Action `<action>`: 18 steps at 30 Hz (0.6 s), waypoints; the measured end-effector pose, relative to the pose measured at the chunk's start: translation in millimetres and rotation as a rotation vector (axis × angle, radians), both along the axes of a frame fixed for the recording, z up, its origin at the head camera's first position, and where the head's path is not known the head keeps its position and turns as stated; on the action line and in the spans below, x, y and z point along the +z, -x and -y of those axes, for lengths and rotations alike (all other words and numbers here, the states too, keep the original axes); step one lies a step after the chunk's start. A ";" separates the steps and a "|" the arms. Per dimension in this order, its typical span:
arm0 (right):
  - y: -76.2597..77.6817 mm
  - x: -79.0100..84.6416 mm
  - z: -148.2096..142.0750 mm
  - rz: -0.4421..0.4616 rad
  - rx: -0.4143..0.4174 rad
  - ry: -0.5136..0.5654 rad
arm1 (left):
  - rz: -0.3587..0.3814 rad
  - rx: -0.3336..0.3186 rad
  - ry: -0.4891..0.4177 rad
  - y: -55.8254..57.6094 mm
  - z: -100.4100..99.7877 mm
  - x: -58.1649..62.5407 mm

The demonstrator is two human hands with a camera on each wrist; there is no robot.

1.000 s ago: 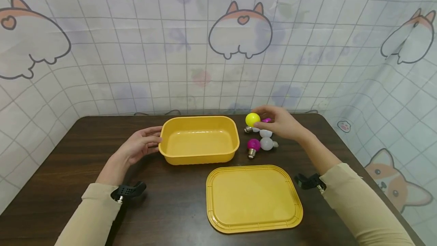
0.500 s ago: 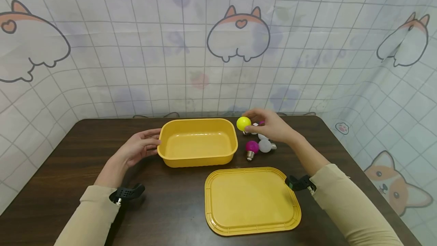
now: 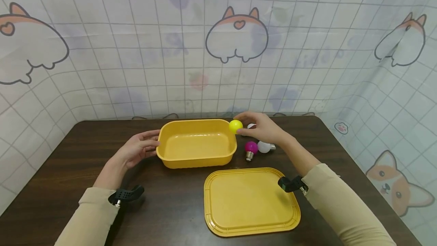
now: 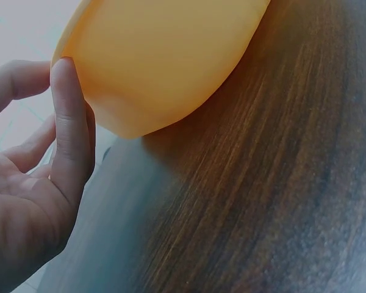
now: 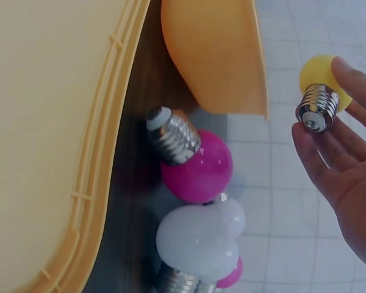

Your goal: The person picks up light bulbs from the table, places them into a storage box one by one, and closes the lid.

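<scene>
We have a dark wood-grained table (image 3: 75,155) before us, its streaks plain in the left wrist view, with a yellow tub (image 3: 192,148) standing on it. Behind the tub, and off to either side of it, hangs a white sheet (image 3: 150,60) ruled in grey squares; straight back from the tub we see a corgi's rump (image 3: 237,37) and a faded strawberry (image 3: 198,81) printed there, and well to its right a corgi's face (image 3: 396,187). Our left hand (image 3: 139,149) touches the tub's left side, fingers loosely bent, well apart from our right hand (image 3: 261,127), which pinches a yellow bulb (image 3: 235,126) near the tub's back right corner. Right of the tub, a magenta bulb (image 3: 251,147) and a white bulb (image 3: 264,147) lie side by side, more bulbs (image 5: 232,218) partly hidden beyond; in front of it and rightward lies a flat yellow tray (image 3: 252,200)
</scene>
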State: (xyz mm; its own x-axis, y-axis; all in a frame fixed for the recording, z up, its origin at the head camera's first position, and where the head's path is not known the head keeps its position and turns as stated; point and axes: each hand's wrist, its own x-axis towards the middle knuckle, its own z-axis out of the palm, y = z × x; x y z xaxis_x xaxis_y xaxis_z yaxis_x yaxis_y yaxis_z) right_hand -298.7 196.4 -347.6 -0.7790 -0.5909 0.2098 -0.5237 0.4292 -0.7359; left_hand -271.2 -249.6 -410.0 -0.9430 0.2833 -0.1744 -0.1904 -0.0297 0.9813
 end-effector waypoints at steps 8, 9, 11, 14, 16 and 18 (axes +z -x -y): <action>2.3 -3.1 11.9 -0.002 0.014 -0.011 | 0.006 -0.006 -0.008 0.2 -1.1 2.2; 2.3 -3.0 13.1 -0.005 0.017 -0.014 | 0.006 -0.007 -0.010 0.3 -1.3 2.5; 2.9 -3.6 15.5 -0.006 0.027 -0.012 | 0.006 -0.006 -0.011 0.3 -1.7 3.2; 3.6 -4.2 19.4 -0.007 0.040 -0.010 | 0.007 0.001 -0.014 -0.1 -2.1 3.7; 4.0 -4.6 22.5 -0.009 0.052 -0.009 | 0.010 0.006 -0.014 -0.5 -2.1 3.5; 4.1 -5.1 25.9 -0.010 0.060 -0.011 | 0.012 0.009 -0.016 -0.9 -1.7 2.8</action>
